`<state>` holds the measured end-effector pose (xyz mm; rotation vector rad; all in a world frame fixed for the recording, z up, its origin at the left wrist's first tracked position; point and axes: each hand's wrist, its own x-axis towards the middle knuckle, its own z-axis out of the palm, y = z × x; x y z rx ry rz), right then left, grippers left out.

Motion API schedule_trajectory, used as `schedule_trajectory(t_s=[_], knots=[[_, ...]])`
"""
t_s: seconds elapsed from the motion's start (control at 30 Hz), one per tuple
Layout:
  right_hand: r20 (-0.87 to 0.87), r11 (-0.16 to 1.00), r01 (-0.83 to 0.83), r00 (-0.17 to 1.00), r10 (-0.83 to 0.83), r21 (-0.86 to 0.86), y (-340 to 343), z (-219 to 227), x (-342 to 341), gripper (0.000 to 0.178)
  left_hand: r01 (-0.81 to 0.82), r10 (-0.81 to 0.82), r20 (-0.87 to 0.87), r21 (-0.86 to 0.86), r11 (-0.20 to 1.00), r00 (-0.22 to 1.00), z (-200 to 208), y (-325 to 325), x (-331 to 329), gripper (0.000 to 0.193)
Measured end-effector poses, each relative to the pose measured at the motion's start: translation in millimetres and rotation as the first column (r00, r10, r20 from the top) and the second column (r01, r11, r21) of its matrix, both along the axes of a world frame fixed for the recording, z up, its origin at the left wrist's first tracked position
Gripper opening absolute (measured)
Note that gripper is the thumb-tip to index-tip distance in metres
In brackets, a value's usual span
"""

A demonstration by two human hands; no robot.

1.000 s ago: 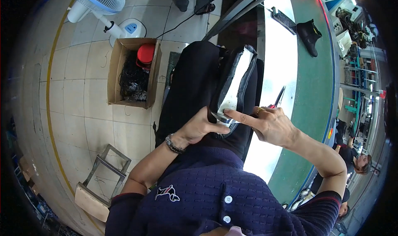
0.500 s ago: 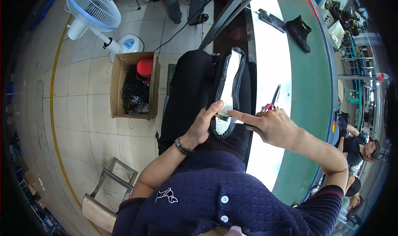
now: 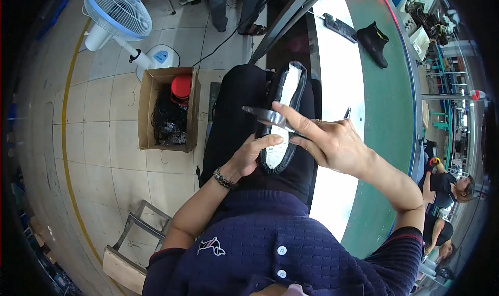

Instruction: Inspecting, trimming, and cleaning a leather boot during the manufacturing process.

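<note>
A black boot lies sole up across my lap, its white insole board showing inside a folded black edge. Low on its near half, my left hand grips it, the thumb pressed on the white board. Fingers of my right hand are wrapped round what looks like a hammer, its handle mostly hidden by them. The shiny metal head lies across the middle of the boot, with its thin pointed end sticking out to the left. My right index finger reaches along to the head.
To my right runs a green bench with a white strip, bearing another black boot and a dark flat object. A cardboard box of scraps, a fan and a stool stand left. Other people work at far right.
My right hand has moved forward and turned, and the metal head now shows higher over the boot. My left hand has shifted slightly, still holding the boot.
</note>
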<state>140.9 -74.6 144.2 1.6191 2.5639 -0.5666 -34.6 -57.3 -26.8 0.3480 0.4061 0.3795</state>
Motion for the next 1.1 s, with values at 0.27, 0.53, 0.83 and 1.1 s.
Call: schedule_trajectory(t_s=[0.27,0.53,0.83,1.1], knots=[[0.053,0.999,-0.051,0.997,0.051,0.003,-8,-7,-8,0.065,0.015,-0.015,-0.005,0.03,0.999,1.0,-1,1,-5,0.024],[0.067,0.987,0.042,0.997,-0.031,-0.158,-16,-34,6,0.069,-0.104,0.125,0.231,-0.101,0.989,0.965,-1,-20,-8,0.055],[-0.179,0.989,-0.061,0.98,0.086,0.137,-20,7,-11,0.075,-0.432,0.453,0.007,0.313,0.846,0.891,-37,-51,9,0.039],[0.174,0.968,-0.252,0.953,0.248,0.003,-40,-11,-14,0.078,-0.265,0.265,0.004,-0.021,0.964,0.964,-5,-38,-8,0.023]])
